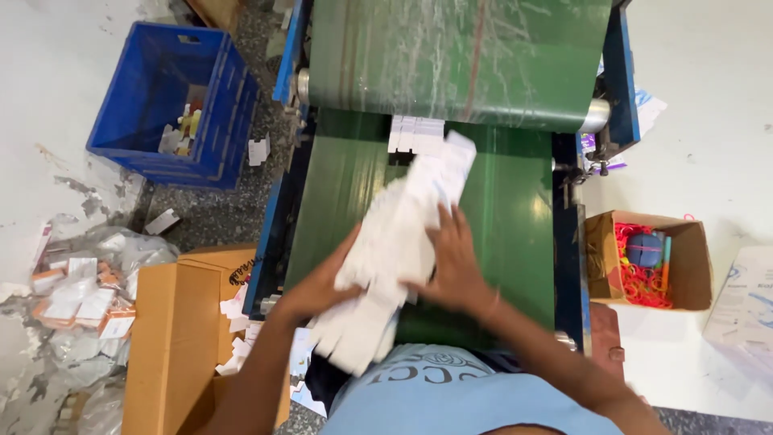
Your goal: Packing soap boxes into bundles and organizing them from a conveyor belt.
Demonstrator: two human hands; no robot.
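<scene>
Both my hands clamp a long stack of flat white folded cartons [398,258] — my left hand [318,292] cupped against its near-left edge, my right hand [452,266] spread flat and pressing on its right face, fingers [439,234] splayed over the top sheets. The stack lies slanted across the green conveyor belt [515,234], its far end fanning loose, its near end hanging off the belt edge toward my pale blue shirt [451,403].

I judge it light but slippery — thin stiff card that slides sheet on sheet, so it wants squeezing from both sides near the middle, not lifting by one end.

Beyond my grip, more white cartons [415,133] emerge under the upper green belt. Right of my right hand sits a brown cardboard box of red rubber bands [644,262]; far left, a blue plastic crate [173,97].
</scene>
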